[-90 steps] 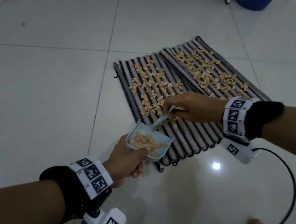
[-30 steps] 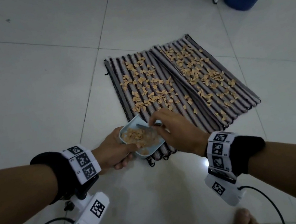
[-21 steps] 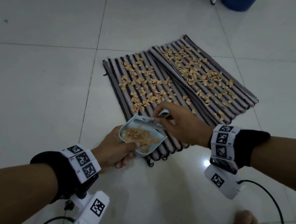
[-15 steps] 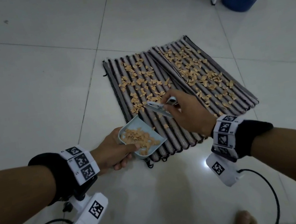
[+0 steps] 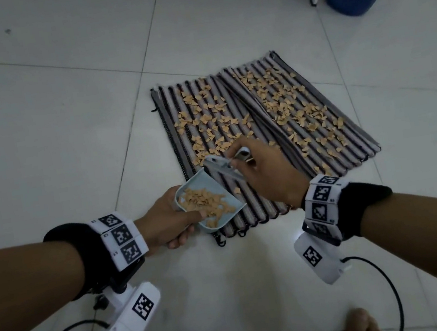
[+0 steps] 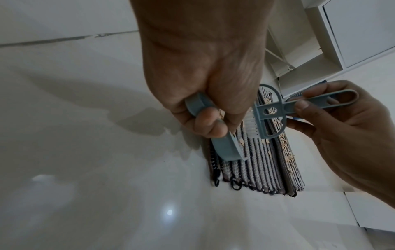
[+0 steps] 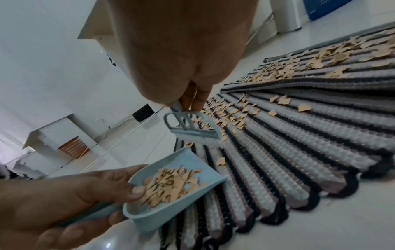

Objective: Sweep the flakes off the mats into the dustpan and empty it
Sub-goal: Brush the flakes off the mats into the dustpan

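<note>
Head view showed the left hand [image 5: 167, 220] gripping the dustpan [image 5: 209, 205]; just beyond, the right hand [image 5: 265, 172] pinched the brush [image 5: 221, 166] over flakes [image 5: 206, 123].

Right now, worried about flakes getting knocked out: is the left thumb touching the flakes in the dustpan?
Touching. The right wrist view shows the left hand with its thumb hooked over the dustpan rim, its tip against the flakes piled inside.
</note>
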